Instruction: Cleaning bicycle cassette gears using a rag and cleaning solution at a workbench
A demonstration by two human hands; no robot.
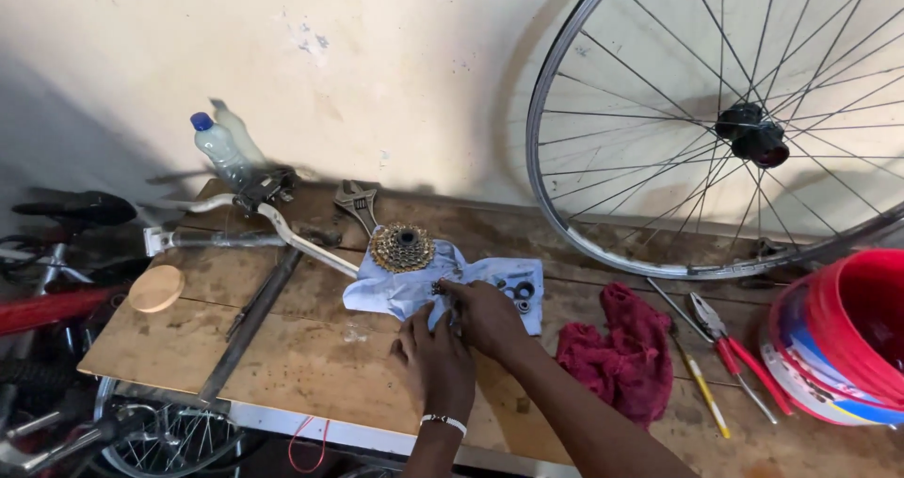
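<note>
Hands, left hand (435,354) and right hand (482,313), pinch perhaps small parts on pale cloth (395,290); cassette (401,247) already off wheel (734,129).

Rough, stained wooden workbench (311,346), crumpled pale cloth (395,285) at centre, dull brassy metal cassette (401,247) on it, nubby dark-red rag (621,351) to the right, glossy red plastic bucket (847,337) far right, shiny metal wheel rim (556,205), clear plastic bottle (221,148) far left.

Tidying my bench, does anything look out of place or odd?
Mostly no. The plastic bottle at the bench's back left corner leans askew against the handlebar, and may tip. Both hands rest on the pale cloth.
</note>
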